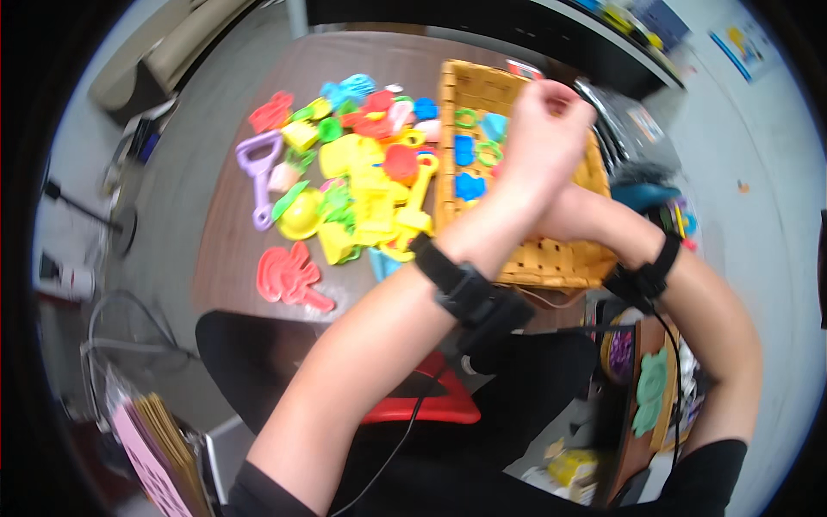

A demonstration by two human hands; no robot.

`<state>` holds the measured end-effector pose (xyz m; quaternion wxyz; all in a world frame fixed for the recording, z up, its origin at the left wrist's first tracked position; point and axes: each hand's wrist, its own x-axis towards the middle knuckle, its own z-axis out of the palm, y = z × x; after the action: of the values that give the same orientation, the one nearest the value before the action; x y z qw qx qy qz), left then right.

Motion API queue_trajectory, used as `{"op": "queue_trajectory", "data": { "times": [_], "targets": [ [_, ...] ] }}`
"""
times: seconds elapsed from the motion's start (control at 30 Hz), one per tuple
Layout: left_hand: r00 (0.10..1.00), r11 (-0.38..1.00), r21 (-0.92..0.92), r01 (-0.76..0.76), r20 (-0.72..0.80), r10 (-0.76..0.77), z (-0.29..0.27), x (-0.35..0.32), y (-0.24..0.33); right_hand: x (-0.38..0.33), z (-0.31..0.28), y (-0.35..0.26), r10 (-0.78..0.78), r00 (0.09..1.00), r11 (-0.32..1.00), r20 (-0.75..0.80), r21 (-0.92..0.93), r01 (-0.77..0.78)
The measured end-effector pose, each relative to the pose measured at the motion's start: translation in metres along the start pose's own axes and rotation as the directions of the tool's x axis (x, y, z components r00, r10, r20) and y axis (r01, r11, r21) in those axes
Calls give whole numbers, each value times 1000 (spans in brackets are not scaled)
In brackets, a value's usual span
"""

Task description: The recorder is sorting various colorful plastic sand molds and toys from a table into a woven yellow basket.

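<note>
Brown tabletop under the woven basket, bright plastic toys heaped left of it. Left hand over the basket, grip curled, can't tell if around anything; right hand there too, grip hidden, can't tell. Small blue toys inside the basket.

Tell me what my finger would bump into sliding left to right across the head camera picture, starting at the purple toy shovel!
Purple toy shovel → round yellow toy → yellow toy shovel → woven basket → shiny dark plastic package.
</note>
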<state>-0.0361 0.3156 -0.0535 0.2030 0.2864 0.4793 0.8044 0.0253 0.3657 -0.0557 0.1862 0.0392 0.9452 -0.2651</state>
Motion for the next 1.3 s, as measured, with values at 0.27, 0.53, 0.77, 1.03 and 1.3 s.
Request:
{"op": "queue_trajectory", "data": {
  "times": [0.27, 0.53, 0.77, 1.03, 1.3],
  "targets": [
    [986, 1000, -24, 2, -164, -6, -43, -35, 14, -21, 52, 12, -22, 998, 993, -62, -117, 14],
    [979, 991, -126, 51, -189, -74, -74, -67, 31, -36, 75, -42, 90, 995, 996, 36, -21, -90],
    [991, 978, -188, -95, -113, 75, -147, -82, 125, -56, 39, -99, 376, 910, 926, -173, 33, -377],
    [976, 973, -159, -167, -166, 141, -339, -52, 189, -30, 3, -198, 117, 930, 993, -348, 14, -120],
    [978, 964, -224, -140, -186, 98, -442, -98, 168, 54, 42, -281, -38, 981, 996, -189, -92, 21]
  ]
}}
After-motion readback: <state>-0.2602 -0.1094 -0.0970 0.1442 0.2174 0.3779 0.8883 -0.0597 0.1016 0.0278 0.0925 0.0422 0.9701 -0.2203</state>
